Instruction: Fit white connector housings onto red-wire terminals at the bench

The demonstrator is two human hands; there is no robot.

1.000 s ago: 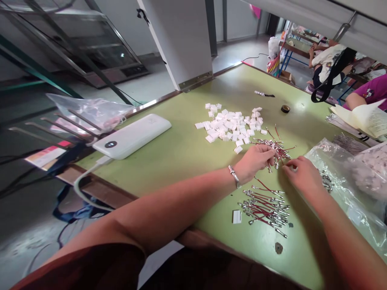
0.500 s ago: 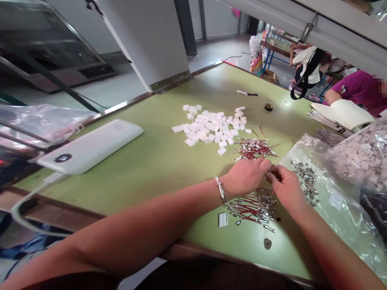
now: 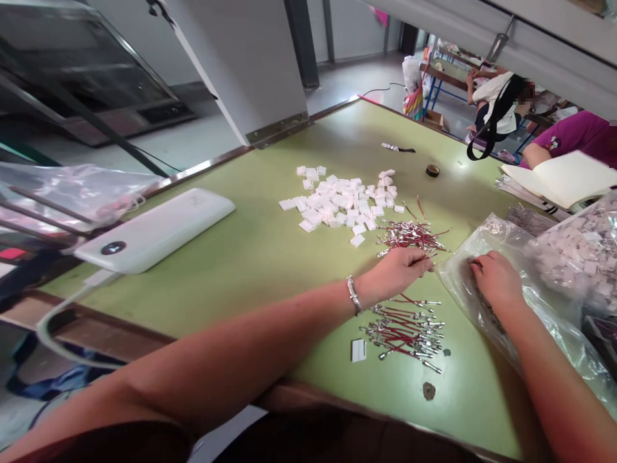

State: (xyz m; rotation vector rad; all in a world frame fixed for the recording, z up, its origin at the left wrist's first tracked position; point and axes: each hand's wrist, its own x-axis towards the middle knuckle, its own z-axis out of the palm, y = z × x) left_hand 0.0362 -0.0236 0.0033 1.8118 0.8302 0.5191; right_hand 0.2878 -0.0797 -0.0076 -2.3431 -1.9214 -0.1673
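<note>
My left hand (image 3: 398, 270), with a metal bracelet (image 3: 353, 294) on the wrist, reaches to the near edge of a pile of red wires with metal ends (image 3: 412, 235); its fingers are drawn together in a pinch. My right hand (image 3: 496, 280) rests on a clear plastic bag (image 3: 554, 321) of small metal parts, fingers curled down, tips hidden. A second pile of red wires (image 3: 405, 328) lies near the table's front edge, beside a single white piece (image 3: 358, 350). A heap of small white plastic pieces (image 3: 337, 202) sits beyond.
A green table (image 3: 270, 257) carries a white power bank (image 3: 154, 228) with a cable at left, a tape roll (image 3: 432, 170) far back, an open notebook (image 3: 563, 177) and another bag of pale pieces (image 3: 578, 251) at right. Other people (image 3: 578, 132) sit beyond the far right.
My hands were together over the near wire pile; now they have parted. The left has moved toward the far wire pile, the right onto the plastic bag.
</note>
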